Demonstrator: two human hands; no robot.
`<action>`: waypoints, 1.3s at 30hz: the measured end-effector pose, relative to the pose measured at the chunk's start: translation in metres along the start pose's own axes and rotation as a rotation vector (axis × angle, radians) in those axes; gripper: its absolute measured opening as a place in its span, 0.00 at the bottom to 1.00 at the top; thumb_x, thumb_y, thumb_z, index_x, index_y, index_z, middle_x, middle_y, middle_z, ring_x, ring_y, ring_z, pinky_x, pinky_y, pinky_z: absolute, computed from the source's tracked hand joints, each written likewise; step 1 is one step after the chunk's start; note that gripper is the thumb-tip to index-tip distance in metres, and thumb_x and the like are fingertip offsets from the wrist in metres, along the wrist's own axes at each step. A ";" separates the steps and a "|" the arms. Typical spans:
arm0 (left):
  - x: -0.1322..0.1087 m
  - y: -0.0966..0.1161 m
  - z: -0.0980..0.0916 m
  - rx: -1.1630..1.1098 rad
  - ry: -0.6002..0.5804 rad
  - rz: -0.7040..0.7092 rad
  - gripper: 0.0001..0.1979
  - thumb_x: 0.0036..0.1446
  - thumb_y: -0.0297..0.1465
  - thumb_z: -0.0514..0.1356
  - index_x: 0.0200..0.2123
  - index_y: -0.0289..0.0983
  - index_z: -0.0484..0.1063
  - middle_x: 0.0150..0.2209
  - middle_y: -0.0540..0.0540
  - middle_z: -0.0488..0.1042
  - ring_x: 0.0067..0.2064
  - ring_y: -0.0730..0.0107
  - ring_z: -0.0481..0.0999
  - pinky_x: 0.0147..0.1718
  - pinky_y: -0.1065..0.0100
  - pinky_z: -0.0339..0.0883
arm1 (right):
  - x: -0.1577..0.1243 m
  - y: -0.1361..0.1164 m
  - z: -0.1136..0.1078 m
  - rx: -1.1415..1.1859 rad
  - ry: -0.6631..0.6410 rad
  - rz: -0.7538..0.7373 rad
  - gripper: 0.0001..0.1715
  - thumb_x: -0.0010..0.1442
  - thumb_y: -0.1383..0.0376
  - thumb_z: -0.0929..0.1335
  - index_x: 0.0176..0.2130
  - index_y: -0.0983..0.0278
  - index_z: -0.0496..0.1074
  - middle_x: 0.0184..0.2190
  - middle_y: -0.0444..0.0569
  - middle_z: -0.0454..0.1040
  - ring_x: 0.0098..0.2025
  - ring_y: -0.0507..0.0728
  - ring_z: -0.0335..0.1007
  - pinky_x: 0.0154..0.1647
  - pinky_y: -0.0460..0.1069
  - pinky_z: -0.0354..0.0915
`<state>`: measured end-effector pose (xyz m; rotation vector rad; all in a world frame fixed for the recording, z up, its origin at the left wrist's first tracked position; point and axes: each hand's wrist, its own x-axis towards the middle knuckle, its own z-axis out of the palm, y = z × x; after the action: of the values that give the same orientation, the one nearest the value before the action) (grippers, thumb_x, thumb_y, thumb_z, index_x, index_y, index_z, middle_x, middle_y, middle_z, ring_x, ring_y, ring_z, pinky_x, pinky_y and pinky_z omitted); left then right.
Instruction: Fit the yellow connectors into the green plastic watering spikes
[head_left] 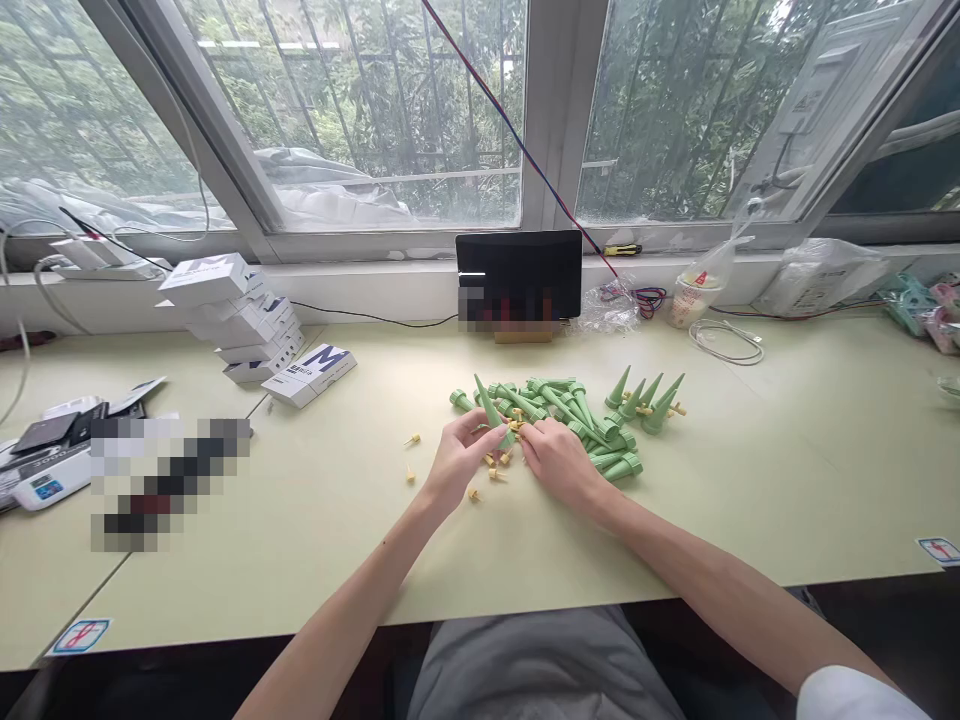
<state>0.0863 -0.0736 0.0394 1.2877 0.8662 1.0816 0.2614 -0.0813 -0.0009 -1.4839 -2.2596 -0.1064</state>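
Note:
Near the middle of the table, my left hand (459,455) is closed round a green cone (489,405), its tip pointing up. Beside it on the right, my right hand (559,458) has its fingers bent down at small yellow pieces; what they pinch, if anything, is too small to make out. A pile of green cones (600,432) lies behind and to the right of my right hand. Several green cones (657,412) stand upright farther right, with yellow pieces at their bases. Loose yellow pieces (496,474) are scattered around my left hand.
A dark tablet (519,278) stands at the back by the window. White boxes (225,310) are stacked at the back left, one box (311,374) lying in front. A cup (691,298) in a plastic bag and a coiled white cable (726,342) are at the back right.

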 end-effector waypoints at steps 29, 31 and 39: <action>0.001 -0.002 0.004 0.011 0.000 -0.108 0.13 0.59 0.40 0.62 0.31 0.37 0.66 0.23 0.54 0.62 0.24 0.77 0.61 0.22 0.73 0.59 | -0.003 -0.005 -0.015 1.002 0.398 0.110 0.06 0.65 0.63 0.68 0.41 0.62 0.74 0.34 0.47 0.76 0.35 0.54 0.73 0.37 0.49 0.71; 0.001 -0.003 0.004 0.067 -0.035 -0.107 0.15 0.59 0.42 0.62 0.31 0.37 0.66 0.22 0.54 0.60 0.23 0.77 0.60 0.22 0.72 0.59 | -0.004 -0.005 -0.015 1.013 0.390 0.105 0.06 0.65 0.63 0.68 0.41 0.61 0.74 0.34 0.47 0.76 0.35 0.54 0.73 0.37 0.49 0.71; -0.003 -0.005 0.003 0.058 -0.103 -0.056 0.13 0.59 0.40 0.63 0.33 0.37 0.69 0.22 0.54 0.60 0.23 0.77 0.60 0.22 0.72 0.57 | -0.003 -0.005 -0.011 1.025 0.351 0.110 0.08 0.66 0.61 0.68 0.41 0.62 0.74 0.37 0.49 0.77 0.35 0.54 0.73 0.36 0.49 0.72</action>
<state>0.0888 -0.0768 0.0349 1.3469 0.8563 0.9438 0.2617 -0.0892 0.0081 -0.9073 -1.5210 0.6686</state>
